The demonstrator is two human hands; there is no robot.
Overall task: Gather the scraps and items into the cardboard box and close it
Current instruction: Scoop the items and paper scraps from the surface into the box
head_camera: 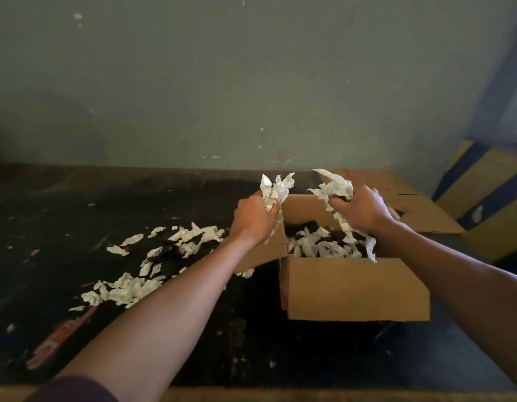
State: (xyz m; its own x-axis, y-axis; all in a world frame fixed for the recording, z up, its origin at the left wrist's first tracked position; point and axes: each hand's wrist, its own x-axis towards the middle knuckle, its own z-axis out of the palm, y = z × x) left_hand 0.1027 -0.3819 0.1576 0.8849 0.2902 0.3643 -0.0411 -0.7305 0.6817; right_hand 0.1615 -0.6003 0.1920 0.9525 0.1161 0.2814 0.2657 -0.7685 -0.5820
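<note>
An open cardboard box (358, 288) stands on the dark table at the right, its flaps spread outward. White paper scraps (324, 246) and something dark lie inside it. My left hand (255, 219) grips a bunch of white scraps (276, 185) just above the box's left flap. My right hand (363, 211) grips another bunch of scraps (335, 185) over the box opening, with a strip hanging down into it. More loose scraps (126, 288) lie scattered on the table left of the box.
The black table (77, 204) is worn, with a reddish mark at front left. A grey-green wall (251, 82) rises right behind it. Yellow and blue cardboard (483, 198) leans at far right, behind the box's right flap (425, 210).
</note>
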